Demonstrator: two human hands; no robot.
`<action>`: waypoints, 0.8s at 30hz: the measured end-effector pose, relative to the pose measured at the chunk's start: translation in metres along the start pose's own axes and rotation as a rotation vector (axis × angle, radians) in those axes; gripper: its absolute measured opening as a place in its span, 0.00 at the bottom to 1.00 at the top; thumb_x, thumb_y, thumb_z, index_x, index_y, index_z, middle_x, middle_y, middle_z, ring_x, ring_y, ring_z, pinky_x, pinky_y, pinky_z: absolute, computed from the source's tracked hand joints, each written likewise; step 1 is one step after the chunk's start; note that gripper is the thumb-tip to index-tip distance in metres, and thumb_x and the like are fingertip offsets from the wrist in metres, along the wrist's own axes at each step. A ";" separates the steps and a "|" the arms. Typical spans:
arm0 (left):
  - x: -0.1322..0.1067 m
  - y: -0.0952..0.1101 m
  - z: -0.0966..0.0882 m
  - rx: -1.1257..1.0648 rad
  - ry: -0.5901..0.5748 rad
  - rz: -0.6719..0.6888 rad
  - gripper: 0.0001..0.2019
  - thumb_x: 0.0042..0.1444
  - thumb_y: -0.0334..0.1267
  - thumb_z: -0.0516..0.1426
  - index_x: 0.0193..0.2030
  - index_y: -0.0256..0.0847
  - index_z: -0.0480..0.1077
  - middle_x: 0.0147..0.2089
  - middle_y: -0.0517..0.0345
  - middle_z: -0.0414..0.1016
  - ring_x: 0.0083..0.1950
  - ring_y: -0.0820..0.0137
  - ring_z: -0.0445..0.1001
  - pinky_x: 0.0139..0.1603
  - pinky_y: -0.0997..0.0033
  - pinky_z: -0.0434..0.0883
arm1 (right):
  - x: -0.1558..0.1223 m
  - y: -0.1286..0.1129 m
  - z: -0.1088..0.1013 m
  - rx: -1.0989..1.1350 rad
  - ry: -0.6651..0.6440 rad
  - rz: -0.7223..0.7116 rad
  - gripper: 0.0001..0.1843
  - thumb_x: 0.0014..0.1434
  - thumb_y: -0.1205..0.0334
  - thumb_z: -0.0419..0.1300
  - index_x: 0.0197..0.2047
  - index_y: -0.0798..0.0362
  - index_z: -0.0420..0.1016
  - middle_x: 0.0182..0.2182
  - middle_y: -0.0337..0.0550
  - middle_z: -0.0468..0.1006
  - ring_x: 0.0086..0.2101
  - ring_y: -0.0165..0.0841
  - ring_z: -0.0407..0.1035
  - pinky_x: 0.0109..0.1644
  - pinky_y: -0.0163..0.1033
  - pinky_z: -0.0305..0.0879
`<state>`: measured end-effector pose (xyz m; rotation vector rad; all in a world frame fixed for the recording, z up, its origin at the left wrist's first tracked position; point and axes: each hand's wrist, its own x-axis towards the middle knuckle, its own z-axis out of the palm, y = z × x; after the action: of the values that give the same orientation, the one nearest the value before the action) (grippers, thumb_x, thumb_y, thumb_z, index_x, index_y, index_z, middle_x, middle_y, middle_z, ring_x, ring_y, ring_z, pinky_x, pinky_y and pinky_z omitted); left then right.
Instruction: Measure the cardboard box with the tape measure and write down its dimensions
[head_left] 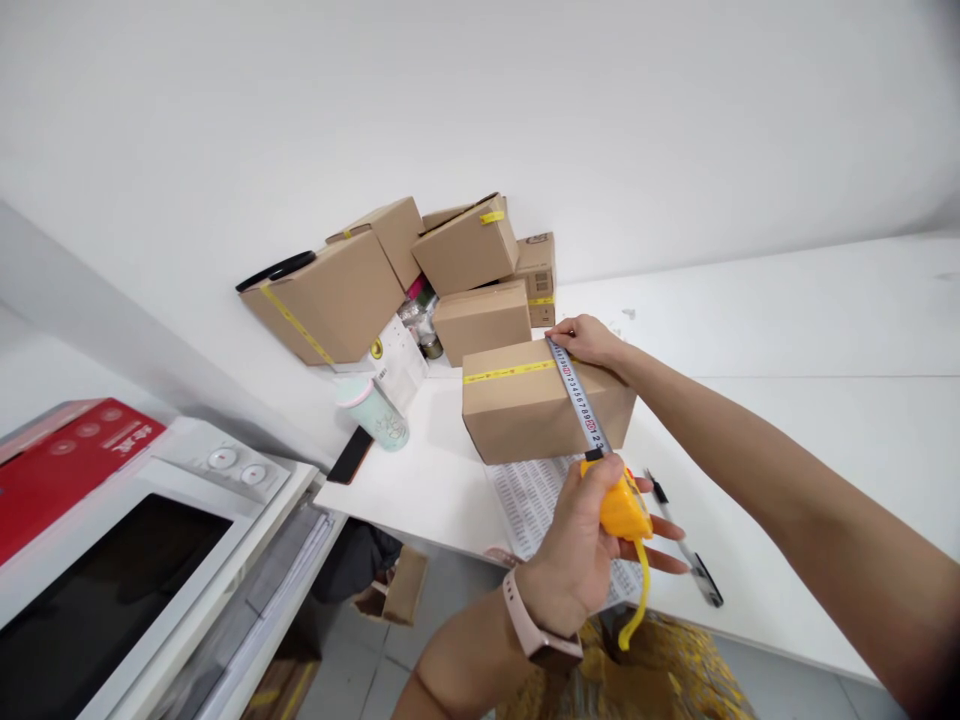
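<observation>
My left hand point(574, 545), with a pink-strapped watch on the wrist, grips the orange case of a tape measure point(628, 505). Its yellow wrist strap dangles below. A silver blade runs from the case across the top of a closed cardboard box point(525, 425) sealed with yellow tape. At the box's far edge, my right hand point(589, 340) pinches the blade's end, with its palm side hidden. Partly under the box lies a printed sheet point(529, 500). A black-capped pen point(701, 575) rests on the table to the right of my left hand.
Several cardboard boxes point(341, 300) are piled against the wall at the back left. A mint tumbler point(381, 415) and a dark flat object point(350, 455) stand near the white table's point(442, 500) left edge. At far left, a red box point(75, 460) sits on a microwave point(135, 580).
</observation>
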<state>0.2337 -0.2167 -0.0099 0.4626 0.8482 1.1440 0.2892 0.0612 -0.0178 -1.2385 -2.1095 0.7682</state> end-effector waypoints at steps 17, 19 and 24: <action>0.009 0.013 -0.013 0.168 0.036 0.052 0.29 0.44 0.58 0.67 0.45 0.42 0.64 0.41 0.59 0.72 0.27 0.74 0.75 0.19 0.77 0.61 | -0.013 -0.012 -0.025 0.463 0.231 0.089 0.12 0.57 0.68 0.67 0.45 0.57 0.84 0.39 0.47 0.85 0.38 0.36 0.77 0.49 0.43 0.74; 0.002 0.014 -0.020 0.263 -0.032 0.070 0.29 0.46 0.55 0.68 0.48 0.42 0.65 0.42 0.58 0.72 0.28 0.74 0.74 0.20 0.77 0.60 | -0.021 -0.012 -0.043 0.597 0.352 0.006 0.11 0.54 0.70 0.68 0.43 0.57 0.83 0.38 0.46 0.84 0.39 0.35 0.77 0.50 0.45 0.74; -0.006 0.009 -0.042 0.454 -0.070 0.113 0.36 0.45 0.47 0.71 0.59 0.43 0.63 0.45 0.57 0.72 0.31 0.75 0.71 0.27 0.76 0.65 | -0.094 -0.015 -0.063 0.650 0.514 -0.150 0.14 0.49 0.65 0.73 0.42 0.53 0.82 0.38 0.42 0.81 0.42 0.37 0.76 0.50 0.49 0.75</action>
<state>0.1942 -0.2225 -0.0275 0.9289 1.0328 1.0286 0.3643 -0.0169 0.0182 -0.7966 -1.3594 0.8600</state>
